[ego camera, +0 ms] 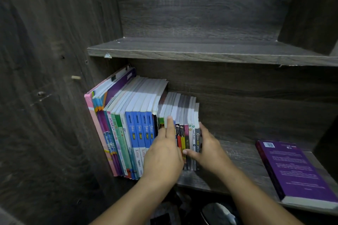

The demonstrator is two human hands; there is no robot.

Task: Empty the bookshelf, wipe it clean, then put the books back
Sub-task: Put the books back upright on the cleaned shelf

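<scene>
A row of books stands upright at the left end of the lower shelf (243, 153) of a dark wood bookshelf. Tall books (128, 129) with pink, purple and blue spines lean against the left wall. Shorter books (186, 133) stand to their right. My left hand (164, 153) lies flat on the spines where the tall and short books meet, fingers extended. My right hand (208, 144) cups the right end of the short books, thumb on their spines. A purple book (292, 170) lies flat on the shelf's right side.
The upper shelf (210, 49) holds nothing. A wooden peg (75, 77) sticks out of the left side panel (45, 97). Dark and white items (217, 213), unclear, lie below the lower shelf. Bare shelf board shows between the standing books and the purple book.
</scene>
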